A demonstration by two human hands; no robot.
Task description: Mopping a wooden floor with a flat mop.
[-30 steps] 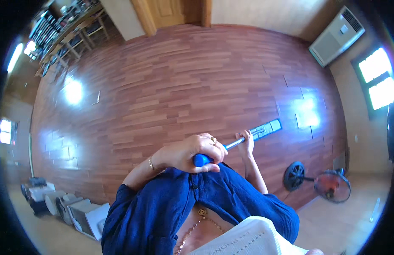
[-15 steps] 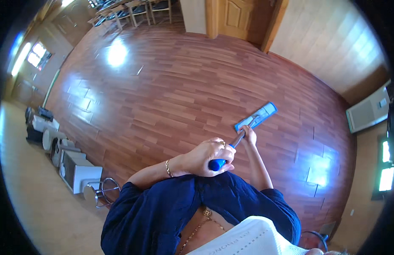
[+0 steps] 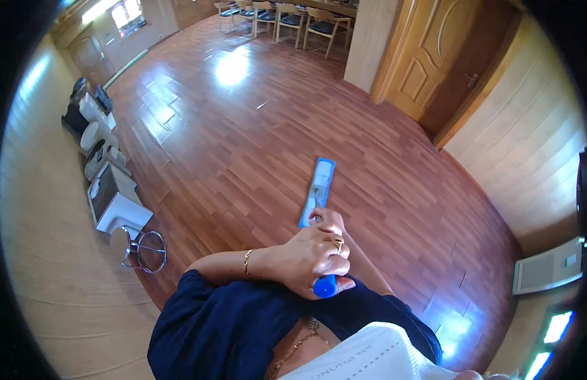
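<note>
A flat mop (image 3: 318,190) with a blue-edged, pale head lies on the wood floor ahead of me. My left hand (image 3: 309,258), with a ring and a gold bracelet at the wrist, is closed round the top of the handle, its blue end cap (image 3: 325,287) sticking out toward me. Lower on the pole, my right hand (image 3: 330,220) is wrapped round it, close above the mop head in the picture. Most of the pole between the two hands is hidden behind them.
Along the left wall stand a round-seated stool (image 3: 141,250), a white cabinet-like unit (image 3: 124,201) and several other items. Chairs (image 3: 290,20) line a table at the back. A wooden door (image 3: 442,60) is at the far right, a white appliance (image 3: 549,265) by the right wall.
The mop head has swung left and turned from slanting rightward to nearly pointing away from me. My right hand moved left with the pole. The whole view has shifted too.
</note>
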